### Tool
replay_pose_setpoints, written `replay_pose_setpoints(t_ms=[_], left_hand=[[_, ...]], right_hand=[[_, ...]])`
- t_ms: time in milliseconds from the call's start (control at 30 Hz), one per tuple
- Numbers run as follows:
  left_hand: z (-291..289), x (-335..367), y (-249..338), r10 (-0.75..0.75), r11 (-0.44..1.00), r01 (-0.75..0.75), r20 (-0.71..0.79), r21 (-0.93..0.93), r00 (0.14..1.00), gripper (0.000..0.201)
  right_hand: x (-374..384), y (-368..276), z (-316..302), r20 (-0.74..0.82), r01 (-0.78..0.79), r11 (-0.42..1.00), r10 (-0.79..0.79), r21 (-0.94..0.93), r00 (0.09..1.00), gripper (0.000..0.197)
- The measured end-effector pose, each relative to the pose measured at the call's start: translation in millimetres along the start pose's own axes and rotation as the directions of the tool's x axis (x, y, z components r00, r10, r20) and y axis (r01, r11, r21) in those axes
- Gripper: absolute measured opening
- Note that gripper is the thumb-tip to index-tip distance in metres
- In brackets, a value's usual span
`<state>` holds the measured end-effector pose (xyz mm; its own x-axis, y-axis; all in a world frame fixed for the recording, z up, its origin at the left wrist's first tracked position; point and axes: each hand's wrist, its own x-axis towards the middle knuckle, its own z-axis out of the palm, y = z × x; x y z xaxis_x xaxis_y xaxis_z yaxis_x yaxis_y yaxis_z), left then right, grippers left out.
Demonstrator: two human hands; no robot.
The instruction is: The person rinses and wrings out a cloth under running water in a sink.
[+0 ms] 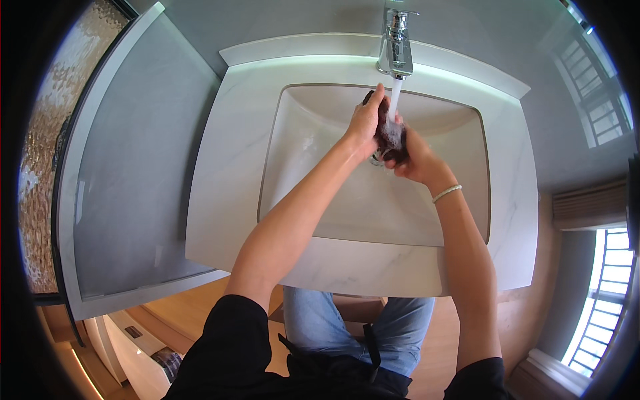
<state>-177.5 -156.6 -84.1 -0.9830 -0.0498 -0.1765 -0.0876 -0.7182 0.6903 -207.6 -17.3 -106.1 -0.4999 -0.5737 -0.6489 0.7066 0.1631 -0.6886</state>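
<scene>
Near the upper centre of the frame, the person's two bare hands are gripping a dark reddish-brown, glistening wet object (384,127) between them, directly under the stream of water (396,97). What the object is cannot be made out: splashing water and the fingers are covering much of it. The left hand (364,125) is closing on its left side, thumb pointing up, its other fingers mostly hidden; a small black tip is showing beside it, and whether it belongs to the object is unclear. The right hand (419,159) is curling around the lower right side, some fingertips hidden. The hands are also partly covering a round metal drain (375,161).

The water is falling from a shiny chrome faucet (397,50) with an angular spout. Below, a smooth white basin (313,207) with rounded corners is sitting in a white, grey-veined bench (223,173), which the forearms are partly hiding. A pale beaded bracelet (447,193) is circling the right wrist. At the lower edge, black sleeves (233,340) are running out of frame, while faded blue denim trousers (310,320) are disappearing under dark cloth. At the right, glare is washing out a barred window (603,293).
</scene>
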Motion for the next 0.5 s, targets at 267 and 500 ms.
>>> replay_pose_setpoints(t_ms=[267, 500], left_hand=[[-4.8, -2.0, -6.8, -0.017, 0.933, 0.096, -0.224, 0.346, 0.974, 0.033], [-5.1, -4.8, -2.6, -0.22, 0.916, 0.278, -0.215, 0.291, 0.951, 0.026]], right_hand=[[-0.2, -2.4, 11.3, -0.361, 0.364, 0.922, -0.387, -0.132, 0.848, 0.019], [-16.9, -6.0, 29.4, -0.092, 0.569, 0.394, -0.869, -0.722, 0.485, 0.02]])
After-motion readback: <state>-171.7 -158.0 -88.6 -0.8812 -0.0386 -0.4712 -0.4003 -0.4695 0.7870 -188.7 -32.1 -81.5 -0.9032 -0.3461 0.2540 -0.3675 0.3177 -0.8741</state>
